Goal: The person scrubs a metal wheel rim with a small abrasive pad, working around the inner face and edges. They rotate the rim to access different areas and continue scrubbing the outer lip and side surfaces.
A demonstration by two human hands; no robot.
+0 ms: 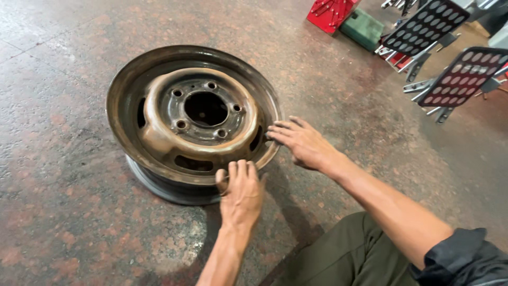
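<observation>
Rusty steel wheel rim [193, 119] lies flat on the speckled floor [63, 212], hub face up. Left hand [242, 193] rests on its near edge, fingers together and flat, gripping nothing. Right hand [301, 142] touches the right edge, fingers spread. Looks like steadying; a firmer two-handed hold seems needed. Perforated panels [460, 77] stand well apart.

A wheel rim [193, 122] is lying flat on the floor [63, 212], left of centre. The left hand [241, 191] is resting on the rim's near edge, and the right hand [300, 142] is touching its right edge. Behind and well to the right, a toolbox [332, 12] is sitting beside a box [362, 27], with two dotted panels [426, 25] standing further right
</observation>
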